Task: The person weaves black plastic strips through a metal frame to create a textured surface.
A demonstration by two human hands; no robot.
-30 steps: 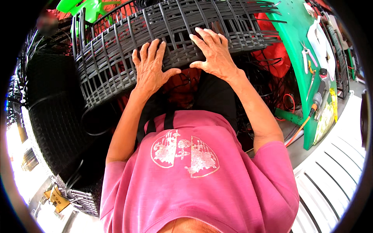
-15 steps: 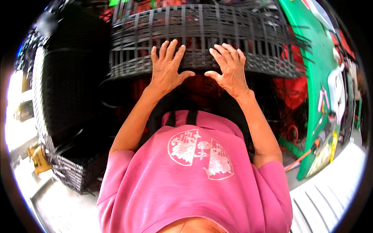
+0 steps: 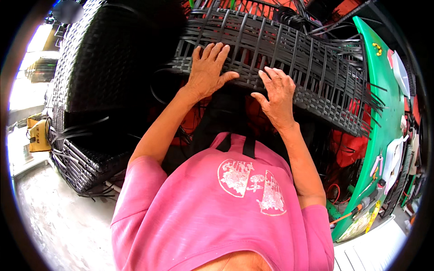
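Across the front of me lies a black woven panel [image 3: 282,52], made of flat strips with an open lattice and a tightly woven near edge. Loose strip ends stick out at its right side. My left hand [image 3: 205,74] rests palm down on its near edge, fingers spread and thumb pointing right. Farther right, my right hand [image 3: 276,97] lies over the same edge with its fingers apart and slightly bent. No tool or strip shows in either hand; the undersides of both are hidden.
A large dark woven piece [image 3: 74,86] stands at the left, above bundled strip ends [image 3: 86,165]. At the right is a green board [image 3: 391,86] with pink-handled pliers [image 3: 378,165] and a yellow strip [image 3: 373,217]. Red material [image 3: 346,151] shows under the panel.
The view has turned, so the panel now slants down to the right. My right hand sits lower relative to my left. Both hands stay on the panel's near edge.
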